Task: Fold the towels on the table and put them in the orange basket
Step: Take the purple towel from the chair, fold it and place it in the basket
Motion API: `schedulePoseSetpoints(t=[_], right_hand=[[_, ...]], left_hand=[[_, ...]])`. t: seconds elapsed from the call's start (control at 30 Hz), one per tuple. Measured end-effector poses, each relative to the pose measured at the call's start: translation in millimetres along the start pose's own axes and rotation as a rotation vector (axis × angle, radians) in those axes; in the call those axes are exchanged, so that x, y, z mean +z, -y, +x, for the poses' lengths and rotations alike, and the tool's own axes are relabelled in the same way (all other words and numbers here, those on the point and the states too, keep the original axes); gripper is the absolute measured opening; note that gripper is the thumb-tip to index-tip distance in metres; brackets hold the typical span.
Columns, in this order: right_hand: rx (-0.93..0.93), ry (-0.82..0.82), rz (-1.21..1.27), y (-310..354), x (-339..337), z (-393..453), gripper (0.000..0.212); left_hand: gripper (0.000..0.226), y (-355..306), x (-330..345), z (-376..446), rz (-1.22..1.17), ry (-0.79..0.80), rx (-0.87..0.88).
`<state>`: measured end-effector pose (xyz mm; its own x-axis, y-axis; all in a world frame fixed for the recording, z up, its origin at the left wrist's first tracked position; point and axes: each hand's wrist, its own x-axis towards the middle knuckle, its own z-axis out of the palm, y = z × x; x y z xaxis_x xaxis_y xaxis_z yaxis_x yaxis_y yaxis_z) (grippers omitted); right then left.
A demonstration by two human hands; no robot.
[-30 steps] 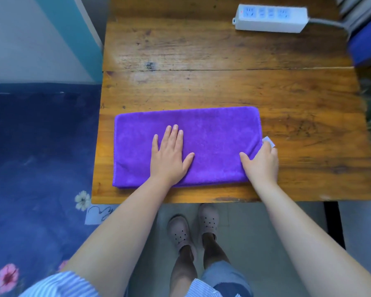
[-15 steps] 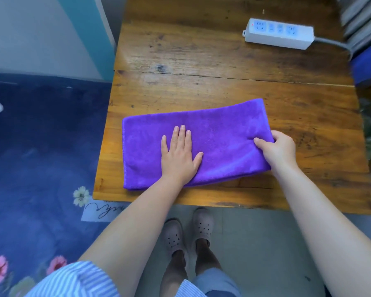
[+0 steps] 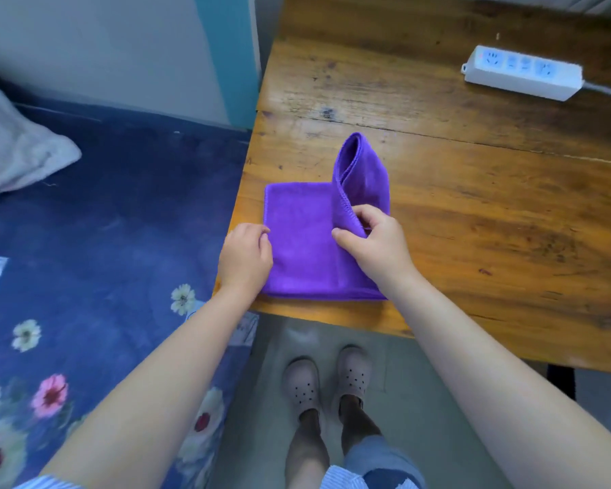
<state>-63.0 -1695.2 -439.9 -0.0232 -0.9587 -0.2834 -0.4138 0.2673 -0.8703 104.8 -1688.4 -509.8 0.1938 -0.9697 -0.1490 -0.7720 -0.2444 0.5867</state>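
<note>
The towel (image 3: pixel 302 241) was plush, matt purple cloth. The counter (image 3: pixel 473 213) was worn, glossy varnished wood. The power strip (image 3: pixel 522 77) was smooth white plastic.

A white power strip (image 3: pixel 522 72) lies at the counter's (image 3: pixel 473 213) far right; beside it, a floral blue bedspread (image 3: pixel 103 241), perhaps with a pillow (image 3: pixel 15 150).

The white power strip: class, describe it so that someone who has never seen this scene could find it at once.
Start at the wooden table filling the right of the view. Go past the purple towel near its front edge to the far right corner, where the white power strip lies flat with a grey cable leading off right. It is the only hard, white, boxy thing on the table, with pale blue sockets.
</note>
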Motion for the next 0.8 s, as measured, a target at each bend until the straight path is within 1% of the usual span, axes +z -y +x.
schedulePoseSetpoints(t=[0.07, 0.17, 0.33, 0.43, 0.53, 0.63, 0.7, 0.73, 0.8], right_hand=[[0.016, 0.043, -0.04, -2.1, 24.2, 2.9, 0.009], [0.012, 0.081, -0.135, -7.9, 53.7, 6.8, 0.012], [0.02, 0.001, -0.294, -17.5, 83.8, 16.2, 0.021], [0.017, 0.012, -0.408, -20.9, 93.1, 16.6, 0.031], [0.013, 0.08, -0.481, -19.3, 96.0, 13.1, 0.042], [-0.013, 0.225, -0.408, -16.4, 88.0, 2.5, 0.05], [0.0, 0.314, -0.318, -17.6, 73.9, -6.6, 0.048], [0.002, 0.33, -0.301, -19.6, 64.6, -9.5, 0.042], [-0.031, 0.285, -0.321, -24.5, 46.0, -11.2, 0.029]], left_hand=[[0.024, 14.0, -5.6, -2.7, -0.078, 0.025, -0.07], [0.023, 29.8, -11.6, -5.9, -0.172, 0.01, -0.164], [0.024, 44.6, -20.0, -9.0, -0.314, 0.121, -0.233], [0.024, 46.5, -21.6, -6.8, -0.359, 0.138, -0.245], [0.024, 44.2, -22.5, -1.4, -0.433, 0.116, -0.255], [0.024, 36.4, -22.4, 10.9, -0.514, 0.116, -0.275], [0.026, 26.0, -20.4, 21.2, -0.537, 0.147, -0.294], [0.03, 19.4, -18.2, 26.2, -0.533, 0.167, -0.302], [0.041, 6.6, -13.3, 33.0, -0.454, 0.201, -0.296]])
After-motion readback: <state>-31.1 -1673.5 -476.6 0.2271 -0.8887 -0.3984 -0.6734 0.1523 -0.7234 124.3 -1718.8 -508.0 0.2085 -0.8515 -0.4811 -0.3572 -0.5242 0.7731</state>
